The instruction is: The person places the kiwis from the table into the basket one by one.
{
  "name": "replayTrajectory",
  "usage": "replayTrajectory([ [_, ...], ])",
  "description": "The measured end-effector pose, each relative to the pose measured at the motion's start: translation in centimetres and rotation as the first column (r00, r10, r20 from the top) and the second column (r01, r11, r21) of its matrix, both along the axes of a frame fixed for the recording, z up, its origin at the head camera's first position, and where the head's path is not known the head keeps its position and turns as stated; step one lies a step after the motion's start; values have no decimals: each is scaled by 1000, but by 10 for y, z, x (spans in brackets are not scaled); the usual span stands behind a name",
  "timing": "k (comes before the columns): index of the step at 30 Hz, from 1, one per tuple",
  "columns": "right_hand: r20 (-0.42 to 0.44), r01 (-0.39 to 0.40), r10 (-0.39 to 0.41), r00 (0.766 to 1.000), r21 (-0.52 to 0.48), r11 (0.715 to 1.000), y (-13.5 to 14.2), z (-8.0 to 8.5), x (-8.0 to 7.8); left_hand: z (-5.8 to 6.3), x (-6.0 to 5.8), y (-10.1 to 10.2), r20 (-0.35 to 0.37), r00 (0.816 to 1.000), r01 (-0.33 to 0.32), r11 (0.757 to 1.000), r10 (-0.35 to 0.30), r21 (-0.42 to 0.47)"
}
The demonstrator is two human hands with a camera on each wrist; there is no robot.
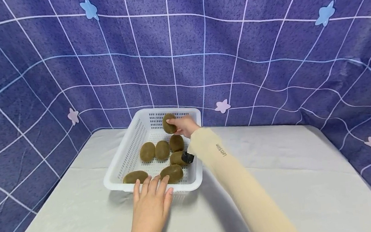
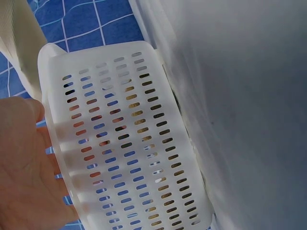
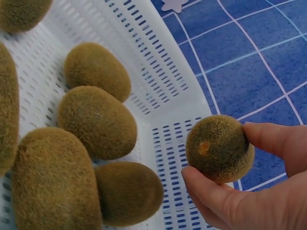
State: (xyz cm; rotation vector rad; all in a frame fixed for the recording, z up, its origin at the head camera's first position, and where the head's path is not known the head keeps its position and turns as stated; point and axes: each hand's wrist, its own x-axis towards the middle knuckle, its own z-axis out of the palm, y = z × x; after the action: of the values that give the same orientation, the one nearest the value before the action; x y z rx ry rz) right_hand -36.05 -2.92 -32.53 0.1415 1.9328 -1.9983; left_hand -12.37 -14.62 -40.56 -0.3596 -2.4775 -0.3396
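Observation:
Between thumb and fingers, my right hand (image 1: pixel 185 125) pinches a brown fuzzy kiwi (image 3: pixel 218 149) near the back right corner of a white plastic basket (image 1: pixel 120 161). A small orange spot marks that kiwi's end in the right wrist view. At the basket's front, my left hand (image 1: pixel 151 206) grips the rim, fingers over the edge and thumb outside. Several more kiwis lie on the basket floor, including a long one (image 1: pixel 172 173) and another (image 1: pixel 136 177) by the front wall. In the left wrist view, the slotted wall (image 2: pixel 120 139) partly hides the left fingers.
The basket stands on a table with a pale cloth (image 1: pixel 277 181). Behind and beside it hangs a blue-purple curtain (image 1: pixel 155 70) with a grid and stars. A small black device (image 1: pixel 187 157) sits at the right wrist, below the cream sleeve (image 1: pixel 229 167).

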Motion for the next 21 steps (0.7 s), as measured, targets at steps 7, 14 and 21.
replayTrajectory([
  [7, 15, 15, -15, 1000, -25, 1000, -2, -4, 1, 0, 0, 1, -1, 1000, 2, 1000, -2, 0],
  [14, 20, 33, -33, 999, 3, 999, -1, -20, -14, 0, 0, 1, 4, 1000, 3, 1000, -3, -3],
  [21, 53, 7, -7, 999, 10, 1000, -1, -7, -4, 1, -1, 0, 12, 1000, -2, 1000, 2, -9],
])
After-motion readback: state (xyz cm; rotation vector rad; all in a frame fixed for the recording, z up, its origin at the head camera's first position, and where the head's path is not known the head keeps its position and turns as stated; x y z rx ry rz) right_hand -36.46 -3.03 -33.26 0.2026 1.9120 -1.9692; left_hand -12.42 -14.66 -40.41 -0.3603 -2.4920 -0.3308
